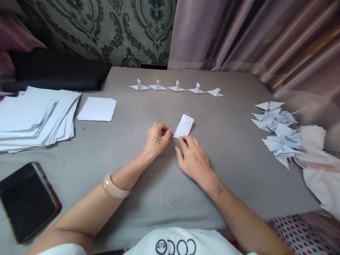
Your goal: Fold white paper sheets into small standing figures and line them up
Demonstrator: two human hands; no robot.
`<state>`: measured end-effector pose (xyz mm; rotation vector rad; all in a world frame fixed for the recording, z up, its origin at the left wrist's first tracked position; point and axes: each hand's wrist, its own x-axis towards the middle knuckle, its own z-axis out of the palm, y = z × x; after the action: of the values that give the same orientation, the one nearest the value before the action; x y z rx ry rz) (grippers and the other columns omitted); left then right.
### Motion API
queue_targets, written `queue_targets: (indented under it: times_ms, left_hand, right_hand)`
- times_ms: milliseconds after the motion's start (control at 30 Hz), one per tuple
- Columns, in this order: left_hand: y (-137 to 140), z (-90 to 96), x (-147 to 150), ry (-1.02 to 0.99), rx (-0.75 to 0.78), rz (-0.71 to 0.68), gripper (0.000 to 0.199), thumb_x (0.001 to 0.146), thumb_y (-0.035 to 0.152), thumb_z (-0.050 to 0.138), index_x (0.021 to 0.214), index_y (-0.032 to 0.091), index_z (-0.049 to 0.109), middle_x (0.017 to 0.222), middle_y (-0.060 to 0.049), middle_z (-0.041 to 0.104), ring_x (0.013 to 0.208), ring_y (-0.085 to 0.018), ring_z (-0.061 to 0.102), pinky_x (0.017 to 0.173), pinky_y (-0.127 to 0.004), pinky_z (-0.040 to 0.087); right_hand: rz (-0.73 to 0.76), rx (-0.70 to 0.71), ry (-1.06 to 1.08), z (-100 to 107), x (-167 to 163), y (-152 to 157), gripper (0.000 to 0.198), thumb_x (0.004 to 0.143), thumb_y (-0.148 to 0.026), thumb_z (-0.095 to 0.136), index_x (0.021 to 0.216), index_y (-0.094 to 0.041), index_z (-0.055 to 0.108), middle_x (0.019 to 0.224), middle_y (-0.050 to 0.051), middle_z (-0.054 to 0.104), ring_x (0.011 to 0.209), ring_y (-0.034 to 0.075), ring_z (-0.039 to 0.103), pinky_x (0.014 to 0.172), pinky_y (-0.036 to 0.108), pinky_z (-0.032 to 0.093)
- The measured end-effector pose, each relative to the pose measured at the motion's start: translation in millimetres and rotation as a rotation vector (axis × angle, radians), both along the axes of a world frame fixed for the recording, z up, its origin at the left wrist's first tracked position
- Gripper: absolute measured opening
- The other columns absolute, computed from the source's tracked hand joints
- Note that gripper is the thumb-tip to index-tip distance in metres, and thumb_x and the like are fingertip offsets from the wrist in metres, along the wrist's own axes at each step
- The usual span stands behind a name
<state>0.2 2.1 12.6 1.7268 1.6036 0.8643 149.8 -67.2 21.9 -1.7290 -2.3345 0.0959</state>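
A small white folded paper (184, 126) lies on the grey cloth in front of me, with a crease showing near its upper end. My right hand (195, 159) rests below it, fingers stretched out and apart, the index fingertip at the paper's lower edge. Just left of the paper is my left hand (158, 138), its fingers curled in and the thumb close against them. I see nothing held in it, and a slight gap separates it from the paper's left corner. Beyond, folded paper cranes (177, 86) stand in a row.
Stacked white paper sheets (63, 117) lie at the left, beside a small pile of square sheets (97, 109). A dark tablet or phone (29, 202) is at the near left. More folded paper pieces (284, 140) are heaped at the right by a pale cloth (316, 163).
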Motion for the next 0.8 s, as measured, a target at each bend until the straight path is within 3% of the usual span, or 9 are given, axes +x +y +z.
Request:
queue_targets:
  times_ms: [133, 300, 433, 633, 800]
  left_hand:
    - [-0.8, 0.4, -0.8, -0.019, 0.042, -0.043, 0.012, 0.082, 0.019, 0.056, 0.082, 0.016, 0.067, 0.078, -0.002, 0.062, 0.065, -0.012, 0.055, 0.070, -0.028, 0.049]
    - [-6.9, -5.5, 0.9, 0.051, 0.188, -0.317, 0.023, 0.085, 0.010, 0.047, 0.093, 0.016, 0.068, 0.090, -0.006, 0.065, 0.082, -0.016, 0.060, 0.077, -0.029, 0.051]
    - [-11.7, -5.5, -0.8, 0.254, 0.286, -0.503, 0.033, 0.089, 0.008, 0.039, 0.107, 0.015, 0.066, 0.101, -0.009, 0.065, 0.093, -0.019, 0.059, 0.083, -0.032, 0.051]
    - [-17.1, 3.8, -2.0, 0.575, 0.365, -0.582, 0.033, 0.093, 0.010, 0.036, 0.108, 0.014, 0.065, 0.096, -0.010, 0.062, 0.084, -0.019, 0.056, 0.076, -0.032, 0.051]
    - [-18.2, 4.9, -0.4, 0.659, 0.406, -0.596, 0.032, 0.095, 0.012, 0.036, 0.109, 0.011, 0.064, 0.094, -0.011, 0.062, 0.081, -0.020, 0.054, 0.075, -0.034, 0.051]
  right_hand:
    - [0.008, 0.002, -0.047, 2.9, -4.1, 2.8, 0.042, 0.094, -0.028, 0.042, 0.131, -0.010, 0.053, 0.111, 0.017, 0.060, 0.096, 0.028, 0.053, 0.081, 0.042, 0.046]
    - [0.005, -0.008, -0.070, 6.5, -5.3, 5.9, 0.040, 0.092, -0.028, 0.044, 0.127, -0.012, 0.056, 0.107, 0.015, 0.061, 0.094, 0.028, 0.053, 0.078, 0.041, 0.046]
    - [0.026, -0.013, -0.018, 6.4, 2.6, 7.4, 0.035, 0.093, -0.024, 0.043, 0.122, -0.014, 0.060, 0.107, 0.013, 0.061, 0.095, 0.026, 0.054, 0.079, 0.038, 0.046]
    - [0.020, -0.007, 0.066, 4.7, 14.7, 8.3, 0.035, 0.091, -0.015, 0.040, 0.119, -0.018, 0.060, 0.110, 0.009, 0.062, 0.099, 0.023, 0.056, 0.080, 0.035, 0.047]
    - [-0.040, 0.028, -0.005, 3.2, 17.9, 3.8, 0.033, 0.089, -0.014, 0.041, 0.115, -0.014, 0.062, 0.106, 0.011, 0.064, 0.094, 0.024, 0.056, 0.074, 0.036, 0.047]
